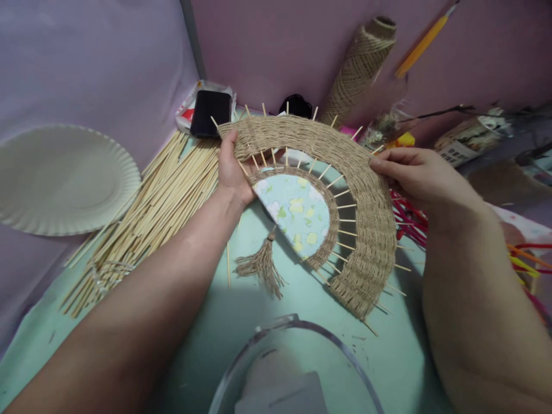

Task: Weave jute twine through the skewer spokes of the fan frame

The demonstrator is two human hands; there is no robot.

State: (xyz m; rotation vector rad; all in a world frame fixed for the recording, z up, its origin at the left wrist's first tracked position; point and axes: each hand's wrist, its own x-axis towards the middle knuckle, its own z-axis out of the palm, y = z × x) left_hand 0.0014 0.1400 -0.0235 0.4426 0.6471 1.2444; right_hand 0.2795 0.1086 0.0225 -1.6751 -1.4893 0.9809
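Note:
A half-round woven piece (371, 230) of jute cord on thin wooden sticks is held up above the pale green table (207, 322). Its centre is a floral paper semicircle (297, 215), and a jute tassel (263, 267) hangs from it. My left hand (230, 169) grips the piece's left end, thumb on top of the weave. My right hand (416, 175) pinches the outer woven edge at the right with closed fingers.
A bundle of wooden sticks (159, 201) lies at the left beside a white paper plate (60, 178). A black phone (210, 112), a jute cord spool (357, 69) and a yellow pencil (420, 46) rest by the wall. Red and orange pipe cleaners (409, 221) lie right. A clear curved rim (297, 328) is nearest.

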